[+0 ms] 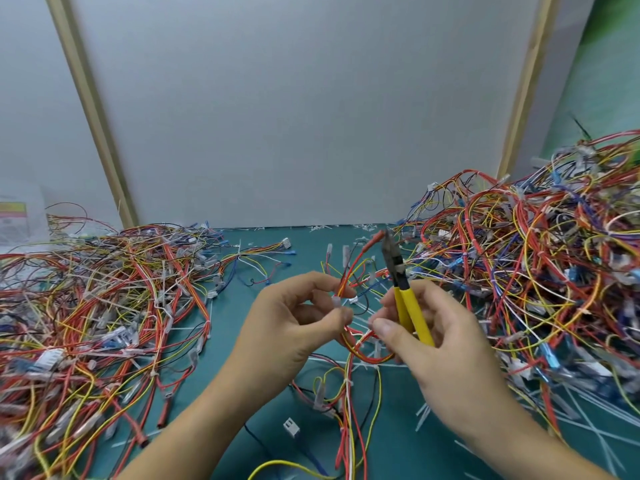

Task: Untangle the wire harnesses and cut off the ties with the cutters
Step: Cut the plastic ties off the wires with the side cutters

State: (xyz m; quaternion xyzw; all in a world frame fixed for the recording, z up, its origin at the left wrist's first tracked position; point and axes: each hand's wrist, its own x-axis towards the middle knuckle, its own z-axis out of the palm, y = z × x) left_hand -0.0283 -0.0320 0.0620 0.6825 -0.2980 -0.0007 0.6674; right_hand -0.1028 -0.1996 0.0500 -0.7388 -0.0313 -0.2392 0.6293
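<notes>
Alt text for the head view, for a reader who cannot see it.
Two bare hands work over a teal mat: the left hand pinches a red-and-yellow wire harness, the right hand grips yellow-handled cutters. Tangled wire piles lie on either side.

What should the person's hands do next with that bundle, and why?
Probably swing the cutters tip down toward the small white piece, likely a tie, that the left hand pinches on the red harness. The right hand holds the cutters pointing away from it, so nothing can be snipped yet.
</notes>
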